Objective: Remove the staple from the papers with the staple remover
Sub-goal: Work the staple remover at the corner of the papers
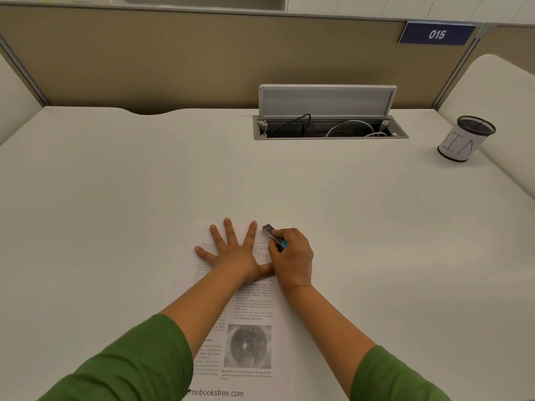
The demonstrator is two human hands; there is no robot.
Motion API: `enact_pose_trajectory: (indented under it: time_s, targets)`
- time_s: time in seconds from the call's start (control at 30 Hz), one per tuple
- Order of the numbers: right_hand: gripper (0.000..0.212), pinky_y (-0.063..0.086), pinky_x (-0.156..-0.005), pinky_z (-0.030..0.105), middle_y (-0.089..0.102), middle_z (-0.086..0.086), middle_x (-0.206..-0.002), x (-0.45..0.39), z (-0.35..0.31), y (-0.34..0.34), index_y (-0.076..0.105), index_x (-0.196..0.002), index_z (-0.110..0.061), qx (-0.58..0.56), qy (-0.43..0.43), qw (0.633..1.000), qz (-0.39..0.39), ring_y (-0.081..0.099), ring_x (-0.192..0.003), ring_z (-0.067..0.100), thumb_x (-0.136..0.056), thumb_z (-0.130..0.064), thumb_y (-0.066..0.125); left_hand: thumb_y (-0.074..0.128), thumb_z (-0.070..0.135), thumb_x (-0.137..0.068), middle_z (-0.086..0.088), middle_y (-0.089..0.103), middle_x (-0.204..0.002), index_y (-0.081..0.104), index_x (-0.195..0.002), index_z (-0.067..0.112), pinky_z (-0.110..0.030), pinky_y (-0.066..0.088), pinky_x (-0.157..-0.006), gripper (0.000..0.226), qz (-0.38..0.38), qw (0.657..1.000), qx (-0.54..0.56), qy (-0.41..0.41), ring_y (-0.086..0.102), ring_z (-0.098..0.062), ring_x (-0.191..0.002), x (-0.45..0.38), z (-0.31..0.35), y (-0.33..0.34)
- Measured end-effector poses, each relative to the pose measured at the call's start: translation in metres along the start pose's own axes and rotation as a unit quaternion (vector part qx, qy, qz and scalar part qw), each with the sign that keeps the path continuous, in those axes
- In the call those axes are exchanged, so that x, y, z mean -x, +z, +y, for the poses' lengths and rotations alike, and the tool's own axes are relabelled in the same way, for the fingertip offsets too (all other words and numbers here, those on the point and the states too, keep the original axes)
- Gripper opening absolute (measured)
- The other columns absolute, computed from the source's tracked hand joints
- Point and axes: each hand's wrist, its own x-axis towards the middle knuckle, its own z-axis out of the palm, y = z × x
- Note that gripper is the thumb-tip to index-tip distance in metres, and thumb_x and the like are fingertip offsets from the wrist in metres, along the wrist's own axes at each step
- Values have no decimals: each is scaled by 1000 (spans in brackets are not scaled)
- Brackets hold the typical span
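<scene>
Printed papers [249, 316] with text and a grey eye picture lie on the white desk in front of me. My left hand [231, 250] presses flat on their upper part, fingers spread. My right hand [292, 259] grips a small metal staple remover [273, 234] with a blue part. Its metal jaws point at the papers' top right corner, just right of my left index finger. The staple itself is too small to make out.
An open cable hatch [330, 128] with its lid raised sits at the back of the desk, cables inside. A black mesh cup [466, 140] wrapped in white paper stands at the far right. A beige partition [173, 62] closes the back.
</scene>
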Motion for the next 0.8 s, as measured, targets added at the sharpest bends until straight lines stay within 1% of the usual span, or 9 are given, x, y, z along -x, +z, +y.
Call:
enact_pose_trajectory:
  time_s: [0.17,0.23,0.3,0.33,0.4,0.47,0.57,0.63,0.8]
  targets:
    - [11,41,-74,19,66,8,-91,-4,3,2,64,-90,-5,-18,28,999,-7,58,-83,18,-80,-7,63,42,90,-53,-8,-42,-145,-34,-130,47,-75,-4,-98,116,2,1000,2,2,-35,-41,-132,-1,0,1]
    - [12,41,-75,16,66,6,-94,-6,5,1,64,-93,-8,-55,80,995,5,57,-83,14,-81,-10,63,41,93,-49,-7,-42,-145,-33,-131,47,-75,-4,-97,119,3,1000,5,2,-35,-41,-132,-1,-1,1]
    - [12,40,-73,8,66,3,-95,-9,6,-1,64,-93,-11,-105,132,985,28,56,-82,8,-82,-13,64,38,95,-46,-7,-43,-145,-32,-131,47,-75,-5,-97,121,7,1000,7,5,-35,-41,-132,-2,-2,2]
    - [11,41,-71,6,66,1,-94,-9,6,-2,64,-93,-12,-124,141,982,40,56,-81,6,-81,-13,65,38,95,-45,-7,-43,-144,-32,-131,47,-75,-4,-97,121,8,1000,7,6,-36,-41,-132,-2,-3,2]
    - [11,42,-70,6,66,-1,-91,-6,5,-4,65,-91,-12,-141,136,979,56,57,-81,6,-80,-12,67,38,96,-44,-7,-43,-144,-32,-132,47,-75,-4,-97,122,9,1000,8,6,-35,-41,-132,-3,-3,3]
    - [11,43,-69,5,66,1,-87,-2,4,-5,66,-88,-9,-129,111,984,60,58,-78,9,-78,-10,68,38,95,-45,-7,-43,-144,-32,-131,47,-75,-5,-97,121,9,1000,9,6,-36,-41,-132,-3,-3,2]
    - [10,41,-68,6,68,7,-85,2,3,-5,66,-86,-6,-90,70,993,37,58,-76,13,-76,-7,69,40,93,-49,-8,-43,-145,-33,-131,47,-75,-6,-97,119,3,1000,7,4,-36,-41,-131,-3,-2,2]
    - [10,39,-69,7,68,9,-86,2,3,-5,66,-86,-5,-72,63,995,25,58,-76,14,-76,-7,68,41,92,-51,-8,-42,-145,-33,-131,47,-75,-5,-97,118,2,1000,3,1,-36,-41,-132,-2,-1,2]
    - [11,42,-72,18,68,9,-90,-2,1,-2,66,-88,-6,-58,68,996,8,60,-81,18,-78,-9,66,41,91,-52,-8,-41,-145,-33,-131,47,-75,-5,-97,117,2,1000,1,1,-35,-41,-132,-2,0,1]
